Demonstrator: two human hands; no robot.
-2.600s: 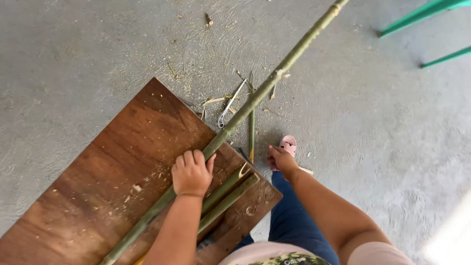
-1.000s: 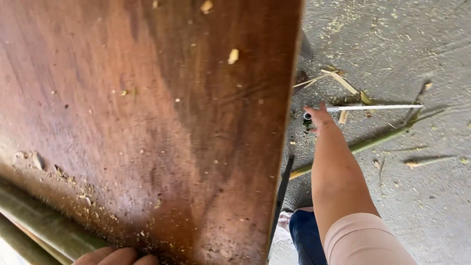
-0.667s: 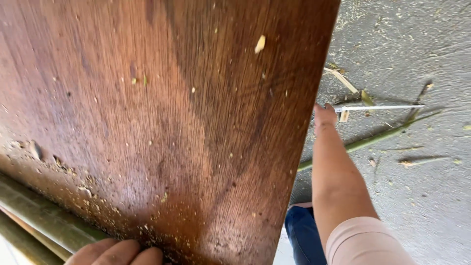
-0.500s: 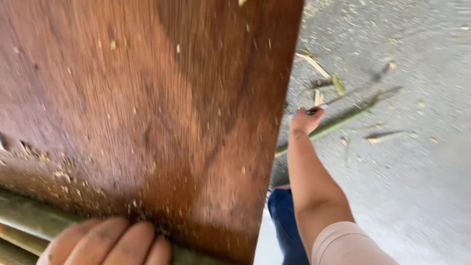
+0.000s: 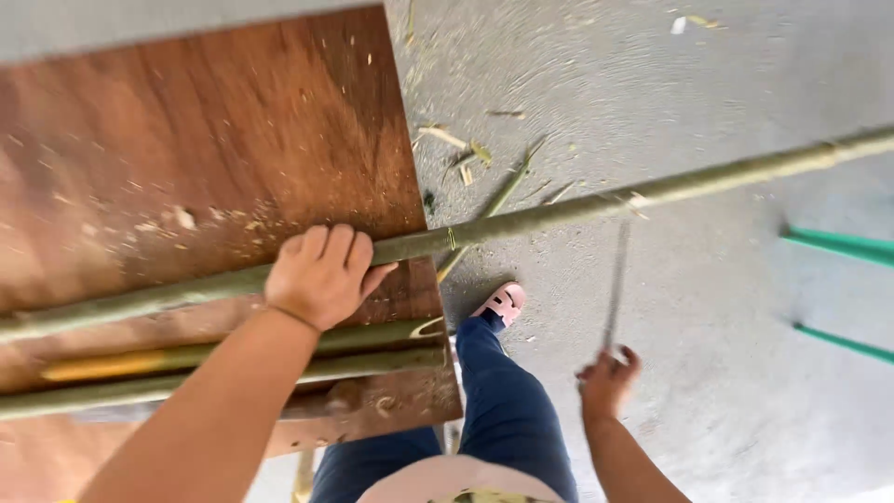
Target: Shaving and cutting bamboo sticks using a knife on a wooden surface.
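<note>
A long green bamboo pole (image 5: 596, 207) lies across a brown wooden board (image 5: 214, 149) and sticks out far to the right over the concrete floor. My left hand (image 5: 321, 273) is closed over the pole near the board's right edge. My right hand (image 5: 607, 382) is off to the right above the floor, shut on a thin, blurred blade or stick (image 5: 615, 284) that points up toward the pole. Two shorter bamboo strips (image 5: 186, 368) rest on the board below my left hand.
Bamboo shavings and a split sliver (image 5: 484, 177) litter the concrete floor (image 5: 708, 354) beyond the board. Green metal legs (image 5: 838, 247) stand at the right edge. My leg in blue trousers and pink sandal (image 5: 501, 303) stands beside the board.
The view has pulled back from the board's underside to its top. My right hand has come up off the floor holding the thin blade; my left hand still grips the pole.
</note>
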